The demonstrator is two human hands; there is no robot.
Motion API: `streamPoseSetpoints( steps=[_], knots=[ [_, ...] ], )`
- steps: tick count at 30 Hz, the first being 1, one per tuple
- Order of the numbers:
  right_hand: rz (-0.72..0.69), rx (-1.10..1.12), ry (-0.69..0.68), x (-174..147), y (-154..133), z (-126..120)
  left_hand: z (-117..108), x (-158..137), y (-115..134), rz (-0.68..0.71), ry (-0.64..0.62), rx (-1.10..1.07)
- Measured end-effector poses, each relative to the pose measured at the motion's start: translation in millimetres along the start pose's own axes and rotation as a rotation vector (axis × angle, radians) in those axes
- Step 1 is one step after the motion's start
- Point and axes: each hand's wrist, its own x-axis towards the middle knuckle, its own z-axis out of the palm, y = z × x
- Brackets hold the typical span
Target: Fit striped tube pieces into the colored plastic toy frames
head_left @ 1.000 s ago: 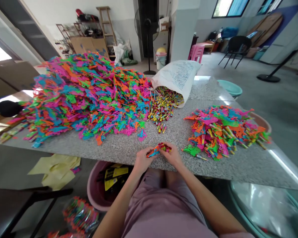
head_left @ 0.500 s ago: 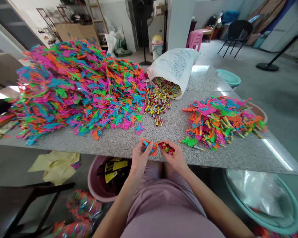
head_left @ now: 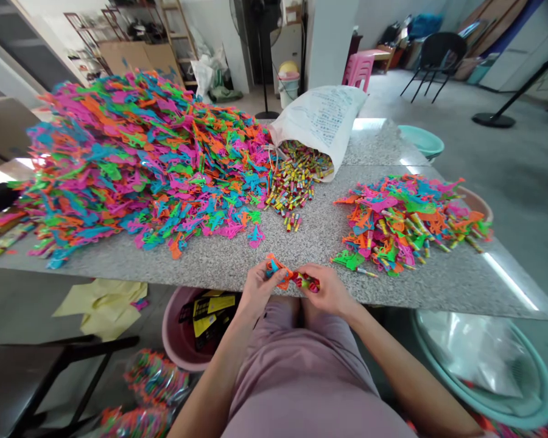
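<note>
1. A speckled granite table [head_left: 237,258] fills the middle of the view, in a concrete-floored room with shelving [head_left: 119,30] at the back left, a standing fan [head_left: 261,61] and a pink stool [head_left: 358,70] behind.
2. On the table's left lies a big heap of plastic pieces [head_left: 141,152] in pink, orange, blue and green.
3. Right of it, a white sack [head_left: 319,125] on its side spills small coloured tubes [head_left: 296,182].
4. Far right sits a smaller pile [head_left: 406,222] of pieces mixed with tubes.
5. Under the near edge stand a pink basin [head_left: 178,331] and, to the right, a teal basin [head_left: 497,377].
6. The left hand [head_left: 256,289] pinches an orange plastic piece [head_left: 276,271] at the table's near edge, fingers curled closed on it.
7. The right hand [head_left: 329,291] is clenched around a bunch of tubes [head_left: 307,281], which meets the orange piece between the two hands.
</note>
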Motion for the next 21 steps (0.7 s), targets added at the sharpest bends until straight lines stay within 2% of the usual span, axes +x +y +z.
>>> streamPoseSetpoints(
  steps=[4,7,9,10,13,15,17,19,21],
  knots=[
    [0.074,-0.065,0.083,-7.1,7.5,0.4,20.5,4.1,-19.8,-0.046,0.103,-0.038],
    [0.191,-0.199,0.183,-15.3,28.0,-20.6,39.2,20.4,-41.4,-0.083,0.067,-0.024],
    [0.271,-0.367,0.297,-19.2,46.8,-45.4,39.5,40.7,-49.8,-0.003,0.064,0.158],
    [0.292,-0.461,0.366,-19.9,55.8,-57.8,33.9,52.7,-51.2,0.065,0.113,0.309],
    [0.273,-0.595,0.524,-15.4,72.0,-78.3,-1.2,86.1,-46.4,0.226,0.432,0.884],
    [0.26,-0.437,0.534,-8.0,71.2,-69.8,-28.8,99.0,-41.4,0.239,0.529,1.177],
    [0.289,-0.165,0.473,1.7,63.8,-45.9,-49.5,102.8,-38.6,0.235,0.482,1.346],
    [0.314,0.039,0.404,13.0,54.0,-16.1,-61.1,101.0,-37.5,0.233,0.436,1.389],
    [0.308,0.126,0.355,24.9,45.3,10.3,-66.6,99.5,-35.5,0.239,0.454,1.344]
  ],
)
